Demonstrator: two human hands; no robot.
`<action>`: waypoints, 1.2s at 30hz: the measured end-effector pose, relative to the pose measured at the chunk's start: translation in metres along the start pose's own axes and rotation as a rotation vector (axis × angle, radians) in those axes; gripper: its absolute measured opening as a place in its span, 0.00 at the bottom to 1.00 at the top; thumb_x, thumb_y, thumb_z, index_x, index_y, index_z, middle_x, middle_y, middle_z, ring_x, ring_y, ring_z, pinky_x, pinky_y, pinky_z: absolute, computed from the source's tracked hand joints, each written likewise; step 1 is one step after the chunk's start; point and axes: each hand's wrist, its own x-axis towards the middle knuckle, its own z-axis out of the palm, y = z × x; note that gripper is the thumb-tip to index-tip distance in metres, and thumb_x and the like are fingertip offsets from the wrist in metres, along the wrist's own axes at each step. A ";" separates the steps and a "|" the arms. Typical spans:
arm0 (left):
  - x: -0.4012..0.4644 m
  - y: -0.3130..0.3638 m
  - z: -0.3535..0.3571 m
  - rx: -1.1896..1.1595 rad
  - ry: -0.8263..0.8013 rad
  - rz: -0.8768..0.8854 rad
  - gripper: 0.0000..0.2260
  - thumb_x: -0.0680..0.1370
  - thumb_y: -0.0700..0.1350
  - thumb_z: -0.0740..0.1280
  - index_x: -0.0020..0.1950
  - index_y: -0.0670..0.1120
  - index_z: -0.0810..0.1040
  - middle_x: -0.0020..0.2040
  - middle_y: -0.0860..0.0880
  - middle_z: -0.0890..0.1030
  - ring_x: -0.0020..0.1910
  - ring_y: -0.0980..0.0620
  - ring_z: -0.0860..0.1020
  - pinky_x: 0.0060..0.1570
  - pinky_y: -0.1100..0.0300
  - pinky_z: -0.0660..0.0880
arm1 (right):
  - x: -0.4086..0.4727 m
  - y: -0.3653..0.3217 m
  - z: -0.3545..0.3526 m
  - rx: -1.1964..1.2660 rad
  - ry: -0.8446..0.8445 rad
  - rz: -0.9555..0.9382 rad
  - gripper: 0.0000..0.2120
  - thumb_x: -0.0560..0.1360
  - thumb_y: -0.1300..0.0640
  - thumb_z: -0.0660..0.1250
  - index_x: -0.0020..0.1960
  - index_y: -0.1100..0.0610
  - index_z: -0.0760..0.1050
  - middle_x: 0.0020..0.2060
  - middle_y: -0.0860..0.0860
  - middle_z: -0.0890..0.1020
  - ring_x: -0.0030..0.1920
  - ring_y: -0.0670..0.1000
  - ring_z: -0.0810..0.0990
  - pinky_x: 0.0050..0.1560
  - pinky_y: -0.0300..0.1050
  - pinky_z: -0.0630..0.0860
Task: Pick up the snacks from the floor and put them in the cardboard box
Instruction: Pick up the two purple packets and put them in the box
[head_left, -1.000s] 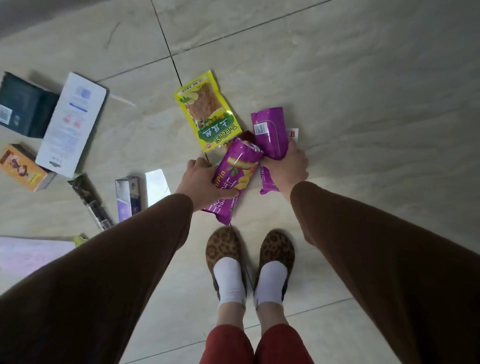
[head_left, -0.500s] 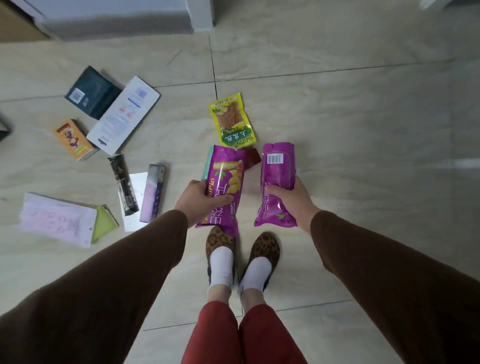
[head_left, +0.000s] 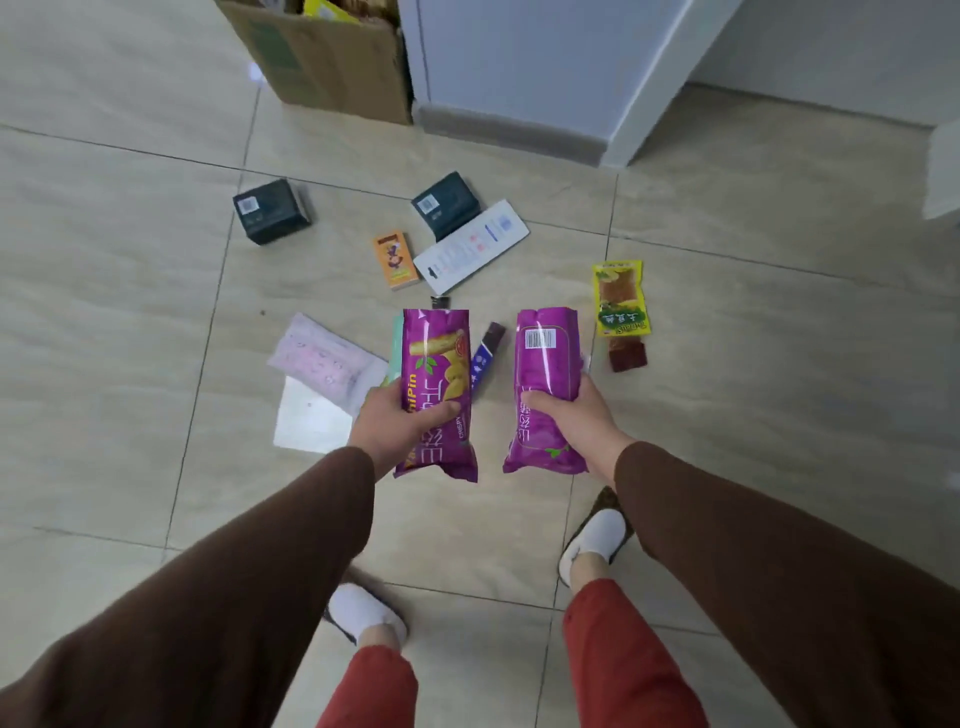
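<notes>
My left hand grips a purple snack bag with its printed front up, and a thin green packet edge shows behind that bag. My right hand grips a second purple snack bag, barcode side up. Both bags are lifted off the floor in front of me. The cardboard box stands open at the top of the view, beside a white wall corner, with packets inside. On the floor lie a yellow snack pack, a small dark red packet, an orange box and a blue-purple stick pack.
Two dark green boxes and a white flat pack lie further off toward the cardboard box. A pale pink pouch and a white sheet are left of my left hand. My slippered feet stand apart on the tiles.
I have straightened up and turned with both purple bags raised from the floor. The view has swung so the cardboard box and wall corner came into sight, and my feet have stepped apart.
</notes>
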 end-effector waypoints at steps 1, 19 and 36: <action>-0.009 -0.007 -0.023 -0.017 0.002 0.013 0.25 0.62 0.58 0.81 0.55 0.51 0.82 0.47 0.50 0.88 0.44 0.48 0.87 0.50 0.43 0.83 | -0.008 -0.005 0.023 -0.027 -0.006 -0.010 0.30 0.71 0.53 0.79 0.69 0.47 0.70 0.55 0.49 0.83 0.50 0.50 0.85 0.42 0.42 0.81; -0.002 -0.031 -0.355 -0.048 0.101 0.016 0.29 0.60 0.62 0.81 0.55 0.51 0.81 0.47 0.49 0.87 0.43 0.48 0.87 0.47 0.45 0.84 | -0.016 -0.140 0.325 -0.141 -0.071 -0.092 0.35 0.66 0.45 0.81 0.69 0.48 0.72 0.55 0.49 0.85 0.51 0.53 0.87 0.54 0.57 0.84; 0.150 0.092 -0.566 -0.012 -0.055 0.050 0.28 0.67 0.58 0.80 0.62 0.49 0.78 0.51 0.49 0.86 0.47 0.48 0.86 0.50 0.46 0.84 | 0.080 -0.334 0.489 -0.044 -0.019 -0.109 0.28 0.70 0.46 0.80 0.66 0.48 0.73 0.53 0.50 0.86 0.48 0.53 0.88 0.46 0.50 0.86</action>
